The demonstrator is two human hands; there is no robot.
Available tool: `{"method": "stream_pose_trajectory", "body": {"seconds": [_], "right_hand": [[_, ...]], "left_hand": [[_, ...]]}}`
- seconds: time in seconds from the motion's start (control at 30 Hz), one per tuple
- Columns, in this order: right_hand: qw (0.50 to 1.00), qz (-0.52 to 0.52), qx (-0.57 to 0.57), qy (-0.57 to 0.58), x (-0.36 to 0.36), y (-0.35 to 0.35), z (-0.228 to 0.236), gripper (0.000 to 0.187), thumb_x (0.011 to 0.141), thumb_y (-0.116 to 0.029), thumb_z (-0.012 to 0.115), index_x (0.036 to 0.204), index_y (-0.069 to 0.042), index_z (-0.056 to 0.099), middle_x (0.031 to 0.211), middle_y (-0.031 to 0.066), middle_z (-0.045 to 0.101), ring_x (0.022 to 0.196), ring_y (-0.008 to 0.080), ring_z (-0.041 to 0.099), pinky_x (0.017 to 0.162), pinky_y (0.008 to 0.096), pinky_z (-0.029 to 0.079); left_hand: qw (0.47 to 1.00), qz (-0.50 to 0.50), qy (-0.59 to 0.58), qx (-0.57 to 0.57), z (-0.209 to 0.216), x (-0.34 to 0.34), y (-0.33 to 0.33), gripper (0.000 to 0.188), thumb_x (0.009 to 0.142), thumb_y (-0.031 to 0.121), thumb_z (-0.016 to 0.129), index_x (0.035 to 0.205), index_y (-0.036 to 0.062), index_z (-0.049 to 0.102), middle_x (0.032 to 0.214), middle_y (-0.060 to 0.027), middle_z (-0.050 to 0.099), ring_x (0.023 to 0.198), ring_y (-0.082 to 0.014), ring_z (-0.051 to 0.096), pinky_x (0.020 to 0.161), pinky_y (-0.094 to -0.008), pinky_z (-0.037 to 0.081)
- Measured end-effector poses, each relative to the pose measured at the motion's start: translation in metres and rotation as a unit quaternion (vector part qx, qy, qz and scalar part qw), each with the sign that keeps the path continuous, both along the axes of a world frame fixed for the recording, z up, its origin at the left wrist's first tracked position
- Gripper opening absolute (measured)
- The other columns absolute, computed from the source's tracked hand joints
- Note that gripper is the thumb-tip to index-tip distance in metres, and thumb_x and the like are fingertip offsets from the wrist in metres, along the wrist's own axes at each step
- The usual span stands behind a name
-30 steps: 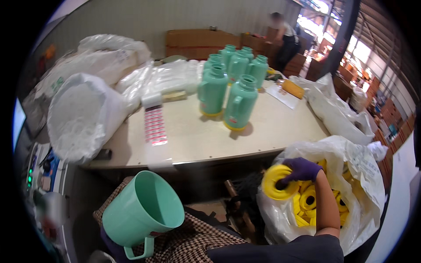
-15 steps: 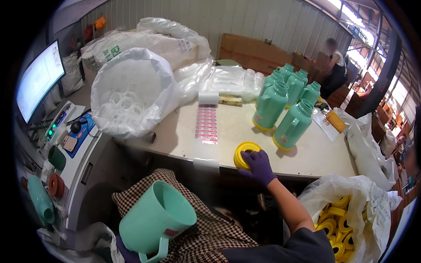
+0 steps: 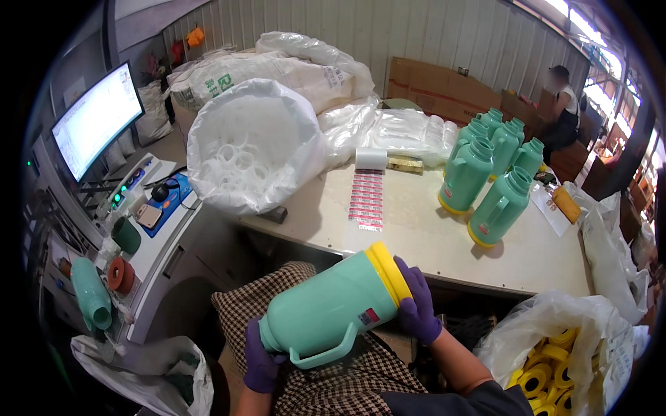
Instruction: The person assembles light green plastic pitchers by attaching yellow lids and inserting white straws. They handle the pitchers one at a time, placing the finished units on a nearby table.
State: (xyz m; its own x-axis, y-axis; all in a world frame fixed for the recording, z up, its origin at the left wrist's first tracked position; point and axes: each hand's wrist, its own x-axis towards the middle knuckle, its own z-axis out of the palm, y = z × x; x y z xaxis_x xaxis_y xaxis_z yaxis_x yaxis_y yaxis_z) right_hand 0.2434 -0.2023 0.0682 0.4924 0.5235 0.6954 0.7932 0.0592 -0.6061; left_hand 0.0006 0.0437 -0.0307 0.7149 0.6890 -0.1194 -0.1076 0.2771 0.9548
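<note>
A mint-green thermos flask shell point(image 3: 320, 295) lies tilted across my lap, its handle facing me and a small label on its side. My left hand point(image 3: 261, 357), in a purple glove, grips its narrow neck end. On the wide end sits a yellow base ring point(image 3: 387, 270), and my right hand point(image 3: 420, 305), also gloved, is wrapped round it from the right. The far fingers of my right hand are partly hidden behind the ring. Several similar flask shells point(image 3: 501, 208) with yellow bases stand upright at the table's right side.
A plastic sack point(image 3: 596, 319) of yellow rings point(image 3: 544, 367) stands at lower right. On the table point(image 3: 416, 243) are a label strip point(image 3: 365, 201) and a bag point(image 3: 201, 149) of clear rings. Left are a monitor point(image 3: 97, 118), phone point(image 3: 148, 215) and another flask point(image 3: 91, 295). A person point(image 3: 562, 114) sits behind.
My right hand has lifted the yellow ring off the table and brought it to the flask's wide end. The flask has turned, its wide end now pointing right.
</note>
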Motion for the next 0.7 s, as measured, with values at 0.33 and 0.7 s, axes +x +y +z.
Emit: {"method": "stream_pose_trajectory", "body": {"seconds": [0.33, 0.7], "right_hand": [[0.956, 0.065, 0.017, 0.286, -0.023, -0.011, -0.045, 0.045, 0.105, -0.027, 0.044, 0.135, 0.006, 0.053, 0.116, 0.02, 0.061, 0.1, 0.0285, 0.059, 0.092, 0.0416, 0.047], [0.994, 0.03, 0.023, 0.102, 0.005, -0.073, 0.006, 0.096, 0.088, -0.059, 0.067, 0.153, 0.001, 0.028, 0.153, 0.024, 0.036, 0.143, 0.0362, 0.036, 0.116, 0.0462, 0.03]], "left_hand": [[0.976, 0.037, 0.024, 0.214, 0.045, 0.005, -0.013, 0.049, 0.103, 0.037, 0.047, 0.135, 0.0002, 0.052, 0.131, -0.0188, 0.055, 0.118, -0.0331, 0.057, 0.102, -0.0432, 0.046], [0.922, 0.002, -0.116, 0.369, 0.123, 0.027, -0.012, 0.043, 0.081, 0.028, 0.065, 0.113, 0.0003, 0.064, 0.114, -0.0153, 0.06, 0.1, -0.0265, 0.059, 0.089, -0.0412, 0.05]]}}
